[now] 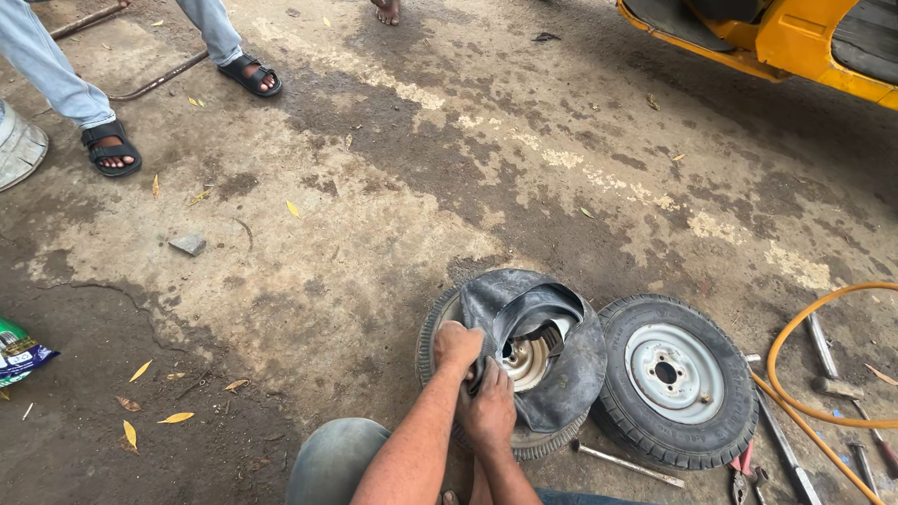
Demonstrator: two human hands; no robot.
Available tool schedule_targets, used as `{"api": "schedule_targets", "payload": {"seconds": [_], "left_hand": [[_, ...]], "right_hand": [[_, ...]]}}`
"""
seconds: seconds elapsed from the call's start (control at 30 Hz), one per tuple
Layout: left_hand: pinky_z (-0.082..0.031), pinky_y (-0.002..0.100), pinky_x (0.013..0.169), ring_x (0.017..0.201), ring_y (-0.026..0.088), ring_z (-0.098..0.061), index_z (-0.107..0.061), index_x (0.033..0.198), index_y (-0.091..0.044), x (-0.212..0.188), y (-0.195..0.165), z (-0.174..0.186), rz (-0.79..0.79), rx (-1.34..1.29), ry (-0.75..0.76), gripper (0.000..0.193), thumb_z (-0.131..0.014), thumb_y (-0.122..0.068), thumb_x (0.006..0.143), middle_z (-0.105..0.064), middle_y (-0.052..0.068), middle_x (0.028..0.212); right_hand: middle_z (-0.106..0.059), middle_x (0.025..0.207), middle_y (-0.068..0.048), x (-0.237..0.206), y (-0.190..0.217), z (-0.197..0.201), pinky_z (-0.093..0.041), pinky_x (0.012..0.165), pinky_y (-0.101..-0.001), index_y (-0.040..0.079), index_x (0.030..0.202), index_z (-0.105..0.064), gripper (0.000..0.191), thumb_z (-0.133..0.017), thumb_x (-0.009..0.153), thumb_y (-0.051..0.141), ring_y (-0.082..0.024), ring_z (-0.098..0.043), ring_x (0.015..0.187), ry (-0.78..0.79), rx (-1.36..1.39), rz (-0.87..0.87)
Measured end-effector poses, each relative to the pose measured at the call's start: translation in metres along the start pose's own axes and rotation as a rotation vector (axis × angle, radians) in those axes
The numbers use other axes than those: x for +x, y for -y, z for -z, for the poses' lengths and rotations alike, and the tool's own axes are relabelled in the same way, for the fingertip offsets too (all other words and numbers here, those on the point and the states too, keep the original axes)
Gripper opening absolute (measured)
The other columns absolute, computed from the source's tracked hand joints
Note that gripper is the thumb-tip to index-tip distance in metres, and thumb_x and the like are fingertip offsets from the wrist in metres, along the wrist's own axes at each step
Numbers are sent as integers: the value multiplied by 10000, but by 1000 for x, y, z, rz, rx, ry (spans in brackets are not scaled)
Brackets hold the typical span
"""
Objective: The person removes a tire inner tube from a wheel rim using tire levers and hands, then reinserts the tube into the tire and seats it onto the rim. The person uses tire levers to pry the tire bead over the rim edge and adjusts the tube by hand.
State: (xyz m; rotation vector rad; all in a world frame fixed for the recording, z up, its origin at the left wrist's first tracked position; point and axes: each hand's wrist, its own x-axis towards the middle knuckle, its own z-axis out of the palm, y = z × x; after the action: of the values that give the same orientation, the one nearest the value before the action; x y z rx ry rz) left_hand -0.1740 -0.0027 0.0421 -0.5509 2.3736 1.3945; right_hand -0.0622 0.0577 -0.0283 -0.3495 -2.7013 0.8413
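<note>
The work in hand looks like feeding a limp black inner tube (552,346) into or out of a small tyre (440,323) that lies flat on the stained concrete floor (393,187), just in front of the person's knee (337,458). To do it well, I would judge that the rubber should be worked round the rim (528,360) a little at a time, kept free of folds and never pinched between tyre bead and metal, with the valve kept in line with its hole. The left hand (456,346) is closed into a fist, pressing on the near edge of the tube where it meets the tyre's sidewall; the right hand (491,411) is curled shut on a fold of the same tube just below, thumb side up. Whether the fingers reach under the bead cannot be told. Touching this tyre on its right lies a second wheel (675,379) with a pale steel disc. Near it are a metal bar (629,464), red-handled pliers (744,472), an orange hose (795,411) and a hammer (828,360). Farther off stand a bystander's sandalled feet (112,150) and part of a yellow vehicle (795,47).
</note>
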Motion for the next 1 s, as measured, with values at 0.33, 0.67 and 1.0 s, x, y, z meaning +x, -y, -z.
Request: {"api": "schedule_targets", "payload": {"seconds": [0.33, 0.67, 1.0], "left_hand": [[-552, 542, 799, 920, 465, -685, -732, 956, -87, 37, 23, -9, -354, 95, -245, 375, -724, -437, 823, -722, 246, 935], [-343, 523, 1162, 1462, 374, -368, -344, 1538, -7, 67, 89, 13, 328, -153, -1, 919, -625, -622, 915, -330, 242, 1599], [-397, 490, 1166, 1438, 399, -434, -158, 1585, 5, 60, 102, -11, 291, -119, 152, 1103, -653, -639, 839, -362, 282, 1566]], "right_hand": [[-744, 1087, -222, 83, -67, -10, -559, 869, -481, 133, 1161, -767, 555, -746, 820, 570, -402, -709, 1013, 452, 68, -200], [-735, 703, -8, 108, -48, 4, -511, 451, -294, 89, 942, -791, 306, -875, 787, 339, -86, -633, 531, 605, 227, -603], [-686, 665, -32, 103, -95, -14, -533, 592, -320, 52, 699, -675, 448, -967, 692, 391, -109, -614, 595, 404, 174, -346]]}}
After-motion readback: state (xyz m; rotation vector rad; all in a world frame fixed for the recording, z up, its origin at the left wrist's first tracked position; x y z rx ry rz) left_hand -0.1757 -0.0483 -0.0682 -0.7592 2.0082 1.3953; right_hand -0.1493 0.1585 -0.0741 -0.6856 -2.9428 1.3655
